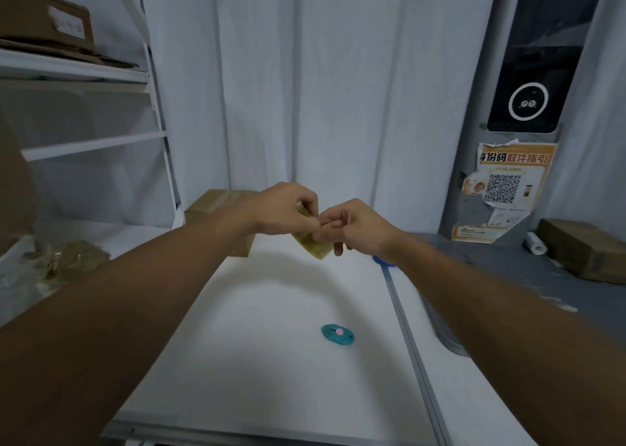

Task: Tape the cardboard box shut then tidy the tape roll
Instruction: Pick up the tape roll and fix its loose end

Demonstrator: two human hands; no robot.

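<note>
Above the white table (pixel 271 361) I hold a yellowish tape roll (pixel 313 246) between both hands. My left hand (pixel 284 210) grips it from above, and my right hand (pixel 352 225) pinches at its edge with thumb and fingers; most of the roll is hidden by my fingers. Behind my left wrist, at the table's far left, stands a small brown cardboard box (pixel 211 203), partly covered by my forearm.
A teal box cutter (pixel 337 334) with a pink button lies mid-table. A white shelf unit (pixel 84 76) with cardboard stands at left, crumpled clear tape (pixel 72 259) below it. On the grey counter at right sit a brown box (pixel 582 249) and a white roll (pixel 536 243). White curtains hang behind.
</note>
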